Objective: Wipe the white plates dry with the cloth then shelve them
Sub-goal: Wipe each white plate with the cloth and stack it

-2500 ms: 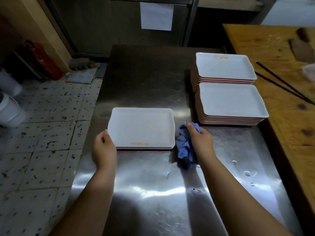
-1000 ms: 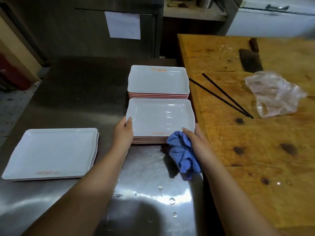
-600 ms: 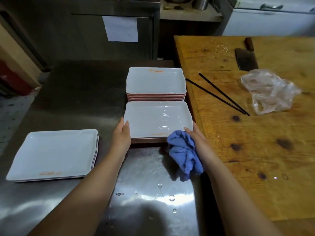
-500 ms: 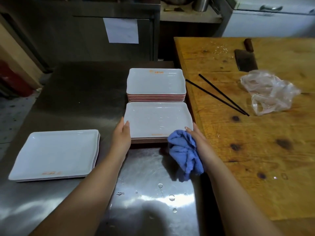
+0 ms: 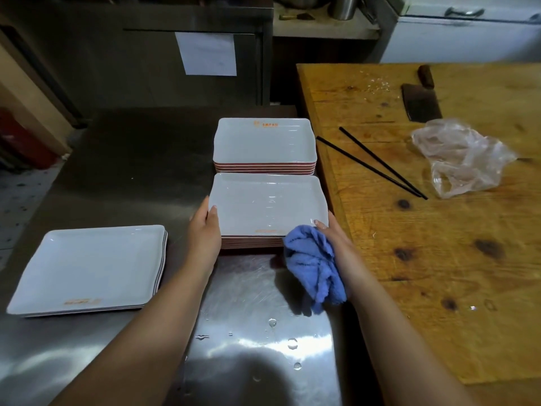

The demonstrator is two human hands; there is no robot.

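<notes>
Few plates (image 5: 87, 268) look wiped; two stacks (image 5: 268, 206) wait, left grip (image 5: 205, 230) holding the top plate, right grip (image 5: 330, 238) clutching cloth (image 5: 313, 268), nothing shelved.

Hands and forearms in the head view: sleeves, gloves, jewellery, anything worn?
Nothing worn that shows. The left hand and right hand are bare, without gloves, and no rings, watch or bracelets are visible. Both forearms are uncovered down to the frame's bottom edge, so no sleeve appears. Fingernails look short and unpainted.
</notes>
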